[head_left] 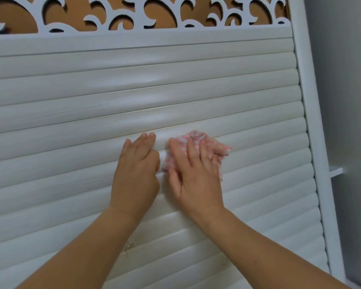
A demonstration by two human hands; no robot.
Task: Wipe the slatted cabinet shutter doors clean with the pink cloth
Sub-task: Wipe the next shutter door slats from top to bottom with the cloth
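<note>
**Two hands on the shutter, one pressing the pink cloth**

No brand, label or writing can be read anywhere in the head view.

There is one pink cloth (198, 142), bunched and speckled pink and white, lying against the white slatted shutter door (92, 97). The right hand (194, 174) lies flat on it with its fingers (204, 152) spread and nearly straight, pressing the cloth to the slats; cloth shows beyond the fingertips and to their right. The left hand (137, 170) sits just beside it, to the left, holding nothing: its fingers are extended and rest on a slat, fingertips at about the same height as the top of the cloth.

One shutter door is visible, with many horizontal slats. Brownish specks (129, 246) mark the slats below the left wrist. Above the fingers runs a white scrollwork cut-out panel (117, 19). To the right of the cloth, open slats continue up to the white side frame (313, 122), with a grey wall (346, 80) beyond.
</note>
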